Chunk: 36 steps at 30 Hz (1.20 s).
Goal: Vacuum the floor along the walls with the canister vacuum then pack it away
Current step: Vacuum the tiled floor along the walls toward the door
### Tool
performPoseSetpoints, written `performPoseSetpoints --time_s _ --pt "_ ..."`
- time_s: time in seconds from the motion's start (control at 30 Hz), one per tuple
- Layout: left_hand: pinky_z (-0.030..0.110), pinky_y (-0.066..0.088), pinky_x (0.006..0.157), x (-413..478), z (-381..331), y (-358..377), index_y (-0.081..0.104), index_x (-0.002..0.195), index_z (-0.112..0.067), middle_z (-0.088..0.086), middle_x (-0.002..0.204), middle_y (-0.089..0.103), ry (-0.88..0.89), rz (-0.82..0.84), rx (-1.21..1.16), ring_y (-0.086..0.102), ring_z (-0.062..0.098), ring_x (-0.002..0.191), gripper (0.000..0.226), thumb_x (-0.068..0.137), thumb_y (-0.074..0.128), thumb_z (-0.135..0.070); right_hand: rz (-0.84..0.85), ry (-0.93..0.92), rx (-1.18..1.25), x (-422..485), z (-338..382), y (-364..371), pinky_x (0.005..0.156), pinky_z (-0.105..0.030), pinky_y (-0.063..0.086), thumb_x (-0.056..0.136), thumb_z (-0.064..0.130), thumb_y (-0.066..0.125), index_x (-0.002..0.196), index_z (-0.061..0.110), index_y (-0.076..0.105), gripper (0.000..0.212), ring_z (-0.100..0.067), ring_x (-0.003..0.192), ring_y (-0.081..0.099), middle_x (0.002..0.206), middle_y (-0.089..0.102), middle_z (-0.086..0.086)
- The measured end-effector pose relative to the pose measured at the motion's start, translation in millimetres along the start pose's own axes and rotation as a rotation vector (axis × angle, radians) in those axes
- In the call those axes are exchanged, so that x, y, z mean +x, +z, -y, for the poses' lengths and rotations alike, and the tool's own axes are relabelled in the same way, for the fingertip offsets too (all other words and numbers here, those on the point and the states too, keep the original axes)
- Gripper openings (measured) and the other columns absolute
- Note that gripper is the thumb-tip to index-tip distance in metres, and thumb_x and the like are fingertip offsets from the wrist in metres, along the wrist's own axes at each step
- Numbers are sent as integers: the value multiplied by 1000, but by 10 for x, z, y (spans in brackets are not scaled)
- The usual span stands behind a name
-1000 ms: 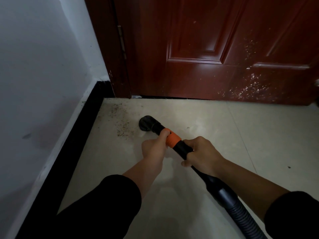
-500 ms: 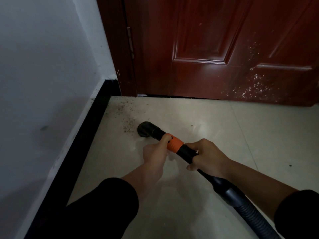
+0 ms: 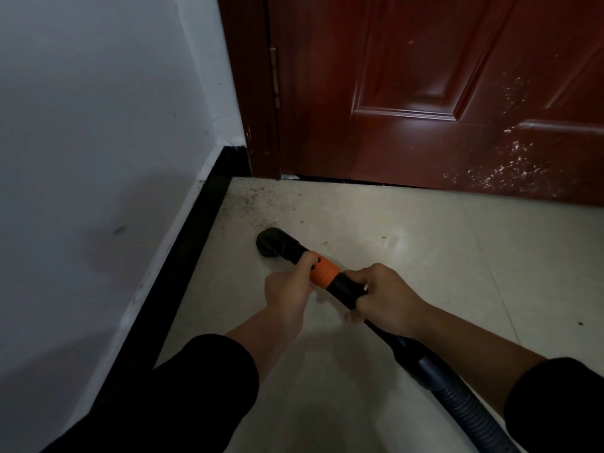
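Presently, left hand (image 3: pixel 287 287) fingers curl round the vacuum wand (image 3: pixel 330 277) at its orange collar (image 3: pixel 323 273); right hand (image 3: pixel 382 299) grips behind. Nozzle (image 3: pixel 269 241) sits on floor (image 3: pixel 425 250) near debris (image 3: pixel 255 199), far-left corner by door (image 3: pixel 425 93).

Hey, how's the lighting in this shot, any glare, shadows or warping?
Head view: dim overall; soft glare on the door panel and on the floor beside the vacuum tube; a broad shadow darkens the lower wall; door lines splay upward from the wide lens.
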<state>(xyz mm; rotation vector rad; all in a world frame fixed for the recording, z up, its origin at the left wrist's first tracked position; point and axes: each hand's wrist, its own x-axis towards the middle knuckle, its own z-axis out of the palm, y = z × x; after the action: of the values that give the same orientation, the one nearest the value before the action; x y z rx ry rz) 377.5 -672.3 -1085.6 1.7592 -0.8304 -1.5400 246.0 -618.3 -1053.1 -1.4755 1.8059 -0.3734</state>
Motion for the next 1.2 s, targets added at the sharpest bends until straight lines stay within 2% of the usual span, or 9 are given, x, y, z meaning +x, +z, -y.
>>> performPoseSetpoints --time_s 0.27,0.37,0.57,0.7,0.8,0.97,1.07,1.2 --pt "25 33 48 142 -46 -128 56 71 -6 7 66 52 -19 -68 -33 36 13 50 36 81 71 -37 0 -16 43 141 112 170 70 -25 50 70 7 77 101 17 74 32 -20 79 66 87 71 -7" --pt "25 33 49 193 -55 -175 57 72 -6 8 67 51 -6 -94 -46 36 14 51 36 80 72 -37 -2 -19 63 184 147 231 63 -20 46 70 6 77 100 17 74 32 -16 75 64 84 70 -4" --pt "28 31 50 251 -60 -314 53 66 -8 9 66 48 30 -132 -56 35 15 53 34 80 72 -33 -2 -31 68 271 241 344 61 -20 45 71 7 77 104 18 74 35 -15 75 64 85 70 -3" --pt "28 35 53 263 -64 -412 59 68 -6 9 66 53 47 -154 -79 41 16 55 33 81 72 -33 13 -46 61 307 327 407 66 -21 48 73 8 76 106 18 73 35 -15 79 65 89 71 -4" --pt "27 36 53 275 -57 -484 59 68 -5 9 66 54 50 -175 -107 43 16 55 33 81 72 -33 15 -49 73 340 392 461 62 -17 46 73 8 76 106 19 74 35 -13 76 62 86 68 0" --pt "27 34 53 284 -48 -688 57 64 -6 10 66 54 36 -238 -123 44 16 57 35 80 73 -33 34 -68 76 399 519 653 78 -32 55 71 6 74 102 18 74 34 -19 83 66 92 72 -6" --pt "25 36 52 302 -48 -787 59 68 -5 10 66 54 25 -224 -127 46 16 58 34 80 73 -33 26 -80 82 409 539 729 72 -32 55 73 2 69 99 15 74 29 -20 78 68 87 73 -8" --pt "25 35 50 303 -71 -777 55 61 -7 9 63 51 22 -208 -132 43 15 55 35 81 73 -30 0 -90 66 419 540 753 69 -34 55 72 2 67 97 15 73 28 -21 75 67 85 71 -8"
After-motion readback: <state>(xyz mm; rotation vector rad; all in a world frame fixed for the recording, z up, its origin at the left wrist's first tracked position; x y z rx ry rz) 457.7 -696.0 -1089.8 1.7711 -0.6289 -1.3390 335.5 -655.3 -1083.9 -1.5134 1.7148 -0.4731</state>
